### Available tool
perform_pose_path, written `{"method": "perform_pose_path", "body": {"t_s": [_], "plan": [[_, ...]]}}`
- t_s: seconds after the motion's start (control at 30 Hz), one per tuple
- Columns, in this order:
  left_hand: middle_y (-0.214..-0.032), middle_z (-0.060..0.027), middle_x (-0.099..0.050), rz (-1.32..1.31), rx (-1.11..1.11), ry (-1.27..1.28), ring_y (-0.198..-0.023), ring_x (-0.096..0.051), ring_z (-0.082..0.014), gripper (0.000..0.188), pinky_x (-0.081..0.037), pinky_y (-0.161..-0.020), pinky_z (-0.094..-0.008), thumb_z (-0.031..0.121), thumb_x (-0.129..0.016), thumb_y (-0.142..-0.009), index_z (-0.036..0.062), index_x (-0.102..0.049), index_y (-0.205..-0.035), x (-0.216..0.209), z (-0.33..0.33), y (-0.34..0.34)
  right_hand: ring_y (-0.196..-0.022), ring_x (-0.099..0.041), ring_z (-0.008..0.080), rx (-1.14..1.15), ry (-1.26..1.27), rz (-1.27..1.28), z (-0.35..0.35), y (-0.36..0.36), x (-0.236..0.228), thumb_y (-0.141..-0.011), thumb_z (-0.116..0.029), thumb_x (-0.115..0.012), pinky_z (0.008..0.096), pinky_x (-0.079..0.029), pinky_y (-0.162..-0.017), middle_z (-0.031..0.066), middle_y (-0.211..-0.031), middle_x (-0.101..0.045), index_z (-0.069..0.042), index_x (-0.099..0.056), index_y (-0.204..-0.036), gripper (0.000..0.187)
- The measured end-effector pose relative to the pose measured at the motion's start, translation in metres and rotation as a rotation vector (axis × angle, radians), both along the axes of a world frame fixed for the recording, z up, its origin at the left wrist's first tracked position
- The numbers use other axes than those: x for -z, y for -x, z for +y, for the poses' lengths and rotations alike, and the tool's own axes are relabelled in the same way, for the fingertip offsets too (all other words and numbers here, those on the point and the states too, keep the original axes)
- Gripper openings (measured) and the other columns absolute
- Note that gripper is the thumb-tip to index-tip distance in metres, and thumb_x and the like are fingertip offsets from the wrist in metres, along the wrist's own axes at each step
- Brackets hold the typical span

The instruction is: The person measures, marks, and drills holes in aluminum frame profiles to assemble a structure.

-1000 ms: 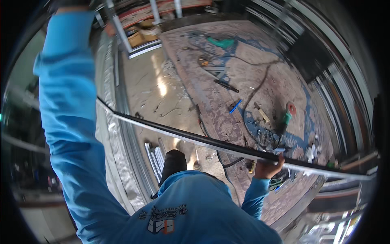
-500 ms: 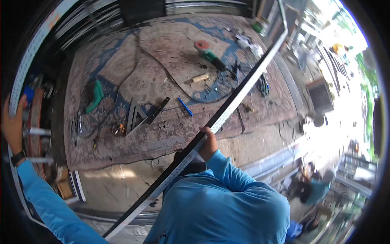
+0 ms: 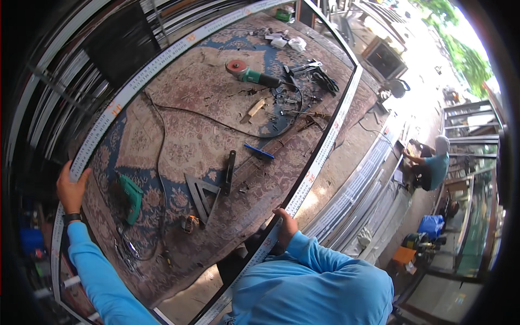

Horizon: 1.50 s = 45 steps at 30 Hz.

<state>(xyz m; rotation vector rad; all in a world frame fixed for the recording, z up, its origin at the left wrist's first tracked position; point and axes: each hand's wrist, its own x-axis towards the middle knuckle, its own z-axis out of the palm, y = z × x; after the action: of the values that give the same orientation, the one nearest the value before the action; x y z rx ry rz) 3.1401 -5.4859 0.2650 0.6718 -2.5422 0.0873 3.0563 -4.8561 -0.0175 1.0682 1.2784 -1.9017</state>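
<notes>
A large rectangular aluminium frame [image 3: 331,135], dark with a white printed protective strip, is held up in front of me over the carpet-covered worktop [image 3: 200,143]. My left hand [image 3: 72,187] is wrapped round its left rail, thumb on the inner side. Near my body, my right hand [image 3: 285,227] grips the right rail. Through the frame's opening I see a green angle grinder [image 3: 252,73] with a red disc, a metal set square [image 3: 201,197], a black flat bar [image 3: 230,170], a blue pen [image 3: 259,151], a green power tool [image 3: 131,198] and an orange-and-black tape measure [image 3: 190,223].
A wood block [image 3: 256,108], black clamp-like tools [image 3: 325,81] and a cable [image 3: 216,122] lie on the carpet. Long wrapped profiles [image 3: 352,203] lie on the floor at right, where another person [image 3: 433,165] crouches. Racked profiles stand at far left.
The frame has swung across the view, and its far end now shows over the worktop. My left hand has come inward and down, still on its rail; my right hand keeps its grip.
</notes>
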Motion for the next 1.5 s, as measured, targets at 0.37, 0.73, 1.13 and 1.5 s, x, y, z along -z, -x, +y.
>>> {"method": "perform_pose_path", "body": {"t_s": [0.37, 0.73, 1.13, 1.5], "plan": [[-0.121, -0.0237, -0.078, -0.153, 0.172, -0.292, -0.109, -0.074, -0.0427, 0.068, -0.059, -0.092, -0.053, 0.045, -0.092, -0.084, 0.0022, -0.073, -0.133, 0.168, -0.067, 0.076, -0.083, -0.072, 0.0263, 0.306, -0.196, 0.099, -0.038, -0.08, 0.011, -0.083, -0.035, -0.095, 0.0468, -0.062, -0.068, 0.0105, -0.106, -0.071, 0.002, -0.068, -0.127, 0.064], [-0.114, -0.018, -0.081, -0.181, 0.266, -0.413, -0.105, -0.077, -0.0396, 0.055, -0.06, -0.087, -0.0495, 0.046, -0.091, -0.084, 0.0082, -0.076, -0.122, 0.233, -0.053, 0.157, -0.126, -0.067, 0.0358, 0.36, -0.168, 0.187, 0.001, -0.055, 0.052, -0.11, -0.06, -0.057, 0.0558, -0.054, -0.109, 0.0154, -0.144, -0.068, -0.006, -0.057, -0.152, 0.069], [-0.115, -0.0215, -0.07, 0.292, 0.209, -0.366, -0.109, -0.067, -0.0405, 0.043, -0.054, -0.094, -0.0531, 0.029, -0.085, -0.081, 0.0042, -0.071, -0.114, 0.229, 0.0, 0.162, -0.146, -0.052, 0.0362, 0.019, -0.358, 0.355, 0.007, -0.013, 0.028, -0.11, -0.062, -0.045, 0.0587, -0.044, -0.121, 0.0149, -0.168, -0.047, -0.012, -0.046, -0.165, 0.074], [-0.127, -0.0273, -0.074, -0.871, 0.884, -1.58, -0.117, -0.072, -0.0405, 0.095, -0.057, -0.099, -0.0464, 0.071, -0.079, -0.087, -0.0018, -0.058, -0.145, 0.275, 0.263, -0.146, -0.138, -0.057, 0.038, 0.072, -0.366, 0.225, 0.045, -0.004, 0.105, -0.106, -0.069, -0.055, 0.0633, -0.049, -0.112, 0.0136, -0.156, -0.059, -0.013, -0.052, -0.155, 0.074]]}}
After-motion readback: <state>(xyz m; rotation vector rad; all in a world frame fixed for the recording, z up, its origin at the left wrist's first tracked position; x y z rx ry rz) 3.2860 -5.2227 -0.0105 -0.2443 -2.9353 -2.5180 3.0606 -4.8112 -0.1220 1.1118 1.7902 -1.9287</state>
